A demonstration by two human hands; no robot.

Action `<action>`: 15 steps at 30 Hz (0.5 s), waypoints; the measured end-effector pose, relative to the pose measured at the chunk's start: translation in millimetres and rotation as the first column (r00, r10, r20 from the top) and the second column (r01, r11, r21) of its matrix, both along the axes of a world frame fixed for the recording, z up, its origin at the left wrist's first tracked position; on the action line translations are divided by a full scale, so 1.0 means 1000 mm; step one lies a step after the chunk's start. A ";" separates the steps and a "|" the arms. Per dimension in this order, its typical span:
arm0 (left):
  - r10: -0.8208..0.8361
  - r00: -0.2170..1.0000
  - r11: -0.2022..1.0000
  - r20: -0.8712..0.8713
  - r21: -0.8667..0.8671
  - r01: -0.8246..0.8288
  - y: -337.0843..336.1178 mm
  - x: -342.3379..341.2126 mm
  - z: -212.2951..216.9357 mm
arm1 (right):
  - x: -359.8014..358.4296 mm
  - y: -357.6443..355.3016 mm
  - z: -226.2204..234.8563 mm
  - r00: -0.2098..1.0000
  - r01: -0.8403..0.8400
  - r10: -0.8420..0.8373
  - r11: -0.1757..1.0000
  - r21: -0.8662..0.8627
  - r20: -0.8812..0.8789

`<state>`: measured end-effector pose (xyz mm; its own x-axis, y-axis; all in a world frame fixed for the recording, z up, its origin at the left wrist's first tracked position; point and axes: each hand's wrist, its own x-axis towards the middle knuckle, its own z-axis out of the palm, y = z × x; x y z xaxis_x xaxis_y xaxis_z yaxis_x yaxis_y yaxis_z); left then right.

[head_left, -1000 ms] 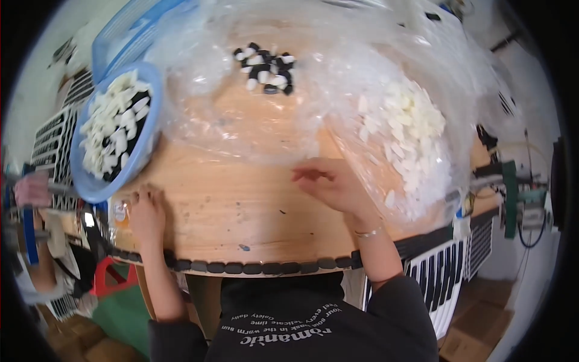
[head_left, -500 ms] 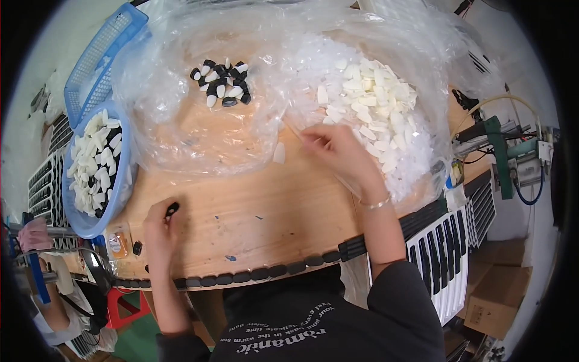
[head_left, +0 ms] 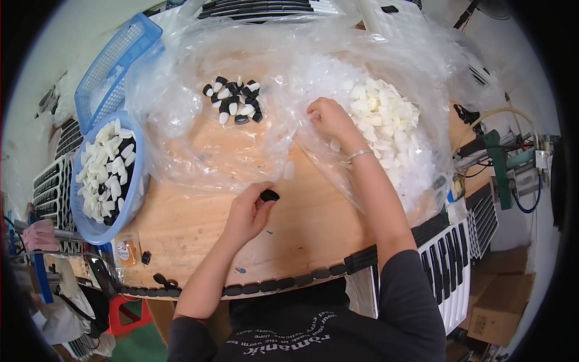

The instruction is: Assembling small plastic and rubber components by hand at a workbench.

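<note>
My left hand (head_left: 249, 211) is near the middle of the wooden table (head_left: 199, 235) and pinches a small black cap (head_left: 269, 195) between thumb and fingers. My right hand (head_left: 330, 119) reaches into the heap of white plastic pieces (head_left: 389, 120) lying on clear plastic sheeting (head_left: 181, 120); its fingers are curled at the heap's left edge, and whether they hold a piece is hidden. One white piece (head_left: 289, 170) lies loose on the table between my hands. A small pile of black-and-white pieces (head_left: 234, 102) sits farther back on the sheeting.
A round blue basin (head_left: 136, 199) with white and black pieces stands at the left, a blue mesh basket (head_left: 114, 66) behind it. A row of black caps (head_left: 271, 285) lines the table's near edge. Keyboard key assemblies (head_left: 458, 253) and machine parts (head_left: 500, 163) are on the right.
My left hand moved from the table's left edge toward the middle, carrying the black cap. My right hand moved up and right into the white heap.
</note>
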<state>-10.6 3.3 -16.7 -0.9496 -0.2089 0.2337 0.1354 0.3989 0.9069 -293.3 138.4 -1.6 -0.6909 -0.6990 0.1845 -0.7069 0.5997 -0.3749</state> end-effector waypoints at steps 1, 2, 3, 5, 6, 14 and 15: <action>0.024 0.999 0.999 0.021 0.026 -0.024 -0.002 -0.002 0.001 | 0.000 0.000 -0.001 1.000 -0.007 0.007 1.000 0.001 -0.005; 0.025 0.999 0.999 0.025 0.027 -0.025 -0.003 -0.002 0.000 | 0.001 0.001 -0.003 1.000 -0.008 0.008 1.000 0.002 -0.001; 0.041 0.999 0.998 -0.034 0.040 -0.039 -0.004 -0.003 -0.002 | 0.005 0.001 0.001 0.999 -0.005 0.006 0.999 0.033 -0.040; 0.058 0.994 0.997 -0.090 0.058 -0.053 -0.006 -0.004 -0.002 | 0.008 0.003 0.003 0.997 -0.001 0.006 0.998 0.067 -0.076; 0.081 0.991 0.994 -0.106 0.088 -0.071 -0.005 -0.004 0.001 | 0.007 0.006 0.003 0.997 0.033 -0.028 0.996 0.079 -0.070; 0.110 0.992 0.954 -0.065 0.287 -0.087 -0.006 0.000 0.005 | 0.029 0.032 0.007 0.993 0.055 -0.081 0.957 -0.285 -0.082; 0.097 0.992 0.950 -0.084 0.304 -0.067 -0.006 0.000 0.005 | 0.033 0.036 0.008 0.995 0.039 -0.063 0.960 -0.279 -0.076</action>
